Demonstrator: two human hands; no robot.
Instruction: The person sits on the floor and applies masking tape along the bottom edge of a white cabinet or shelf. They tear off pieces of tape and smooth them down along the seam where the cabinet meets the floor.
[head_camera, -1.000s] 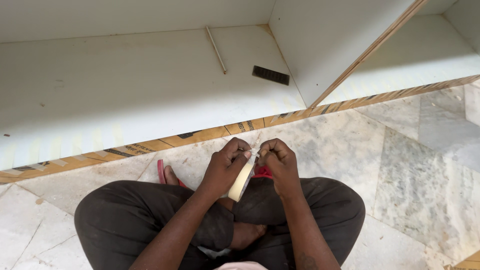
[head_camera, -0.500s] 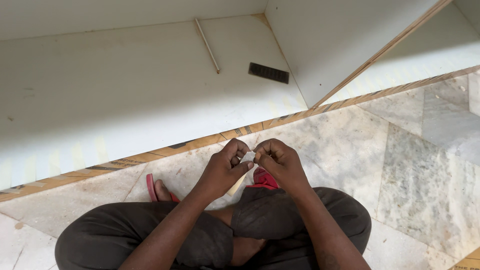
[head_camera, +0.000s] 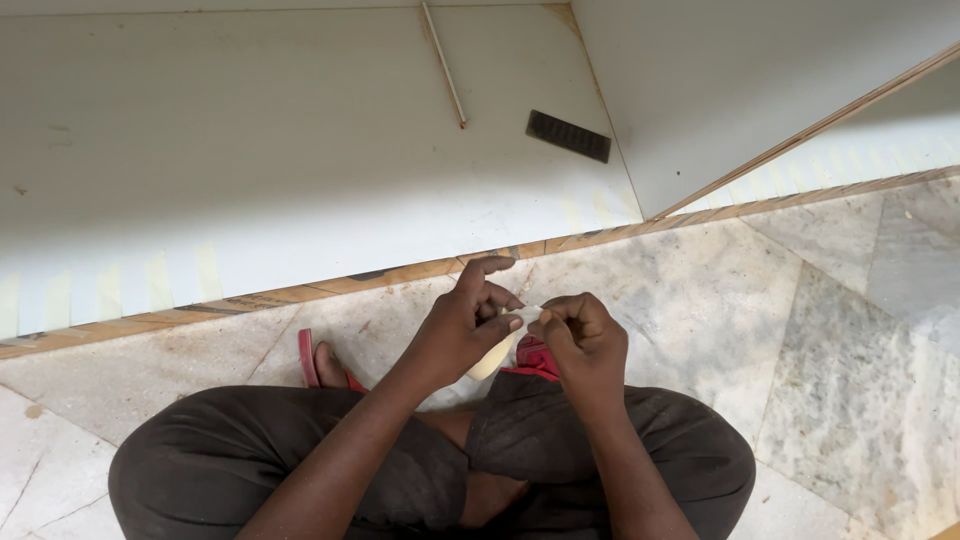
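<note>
At the lower centre of the frame the left hand (head_camera: 462, 325) and the right hand (head_camera: 583, 335) met above the person's crossed legs in dark trousers (head_camera: 250, 465), both pinching a small pale strip (head_camera: 527, 314) by its ends, the left between thumb and forefinger, the right with curled fingers clenched on it. Just below the hands a cream-coloured stick-like piece (head_camera: 493, 358) slanted down toward the lap, and red sandals (head_camera: 535, 358) showed on the marble floor (head_camera: 830, 360). In the upper half lay a white laminated board (head_camera: 250, 150) with a plywood edge, carrying a thin rod (head_camera: 443, 62) and a dark slotted vent (head_camera: 568, 136) at upper centre.
</note>
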